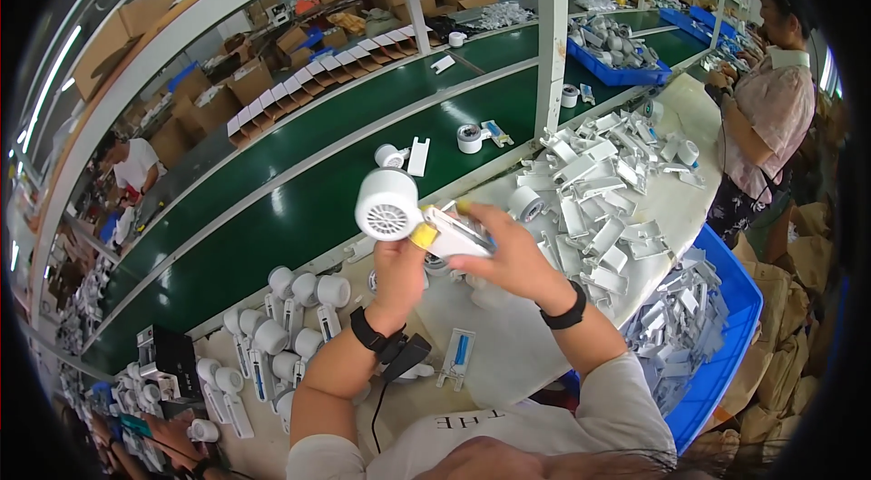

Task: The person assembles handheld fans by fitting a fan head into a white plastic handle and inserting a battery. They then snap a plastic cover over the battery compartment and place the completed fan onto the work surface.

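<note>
In front of me I hold up a white handheld fan (pixel 388 200) with a round, grilled head and an open-looking handle. My left hand (pixel 399 276) closes on it just under the head, with yellow on the thumb tip. Around the handle, my right hand (pixel 513 253) grips with thumb and fingers; yellow shows at a fingertip. Beyond my right hand lies a heap of white handle shells (pixel 590 162), with a loose fan head (pixel 525 204) at its near edge. A handle shell with a blue cell (pixel 458 358) rests on the table below my hands.
Several white fans (pixel 270 337) stand or lie at left beside a black box (pixel 168 360). A green conveyor (pixel 318 185) carries loose parts behind a white post (pixel 551 35). At right are a blue bin (pixel 746 298) of shells and another person (pixel 771 108).
</note>
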`<action>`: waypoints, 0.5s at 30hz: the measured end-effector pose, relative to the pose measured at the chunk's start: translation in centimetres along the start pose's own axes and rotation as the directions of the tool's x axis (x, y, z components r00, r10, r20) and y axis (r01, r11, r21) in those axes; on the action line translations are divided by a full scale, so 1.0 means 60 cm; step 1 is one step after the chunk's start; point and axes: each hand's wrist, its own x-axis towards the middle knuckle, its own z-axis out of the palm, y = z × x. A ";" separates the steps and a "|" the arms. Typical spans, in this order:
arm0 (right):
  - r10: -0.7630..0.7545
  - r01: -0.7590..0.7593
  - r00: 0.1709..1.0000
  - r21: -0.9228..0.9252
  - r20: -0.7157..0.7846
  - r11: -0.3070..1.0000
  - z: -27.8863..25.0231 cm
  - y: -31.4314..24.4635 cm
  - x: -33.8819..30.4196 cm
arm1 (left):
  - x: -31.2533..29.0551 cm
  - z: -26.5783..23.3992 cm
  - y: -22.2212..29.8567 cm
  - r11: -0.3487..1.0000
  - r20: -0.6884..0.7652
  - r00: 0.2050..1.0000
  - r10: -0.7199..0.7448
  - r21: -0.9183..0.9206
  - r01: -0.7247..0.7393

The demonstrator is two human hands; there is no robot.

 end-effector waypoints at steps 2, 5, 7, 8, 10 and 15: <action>0.400 -0.736 0.676 0.534 0.619 0.417 -0.004 0.025 -0.025 | 0.011 0.007 0.028 0.988 0.024 1.000 -0.008 -0.154 0.012; 0.453 -0.617 0.773 0.693 0.445 0.372 0.015 0.009 -0.037 | 0.018 0.014 0.026 0.977 -0.014 1.000 -0.004 -0.213 0.001; 0.454 -0.558 0.822 0.643 0.343 0.525 0.014 -0.003 -0.024 | 0.020 0.013 0.030 0.969 -0.024 0.999 0.049 -0.240 -0.053; 0.446 -0.517 0.849 0.629 0.285 0.581 0.009 -0.010 -0.019 | 0.021 0.023 0.035 0.966 -0.016 0.997 0.080 -0.247 -0.081; 0.461 -0.451 0.874 0.610 0.153 0.651 0.002 -0.018 -0.016 | 0.020 0.036 0.046 0.957 -0.004 0.997 0.080 -0.281 -0.078; 0.239 -0.182 0.966 0.399 -0.097 0.899 -0.011 -0.019 -0.020 | 0.016 0.063 0.082 0.929 0.084 0.990 0.112 -0.364 -0.075</action>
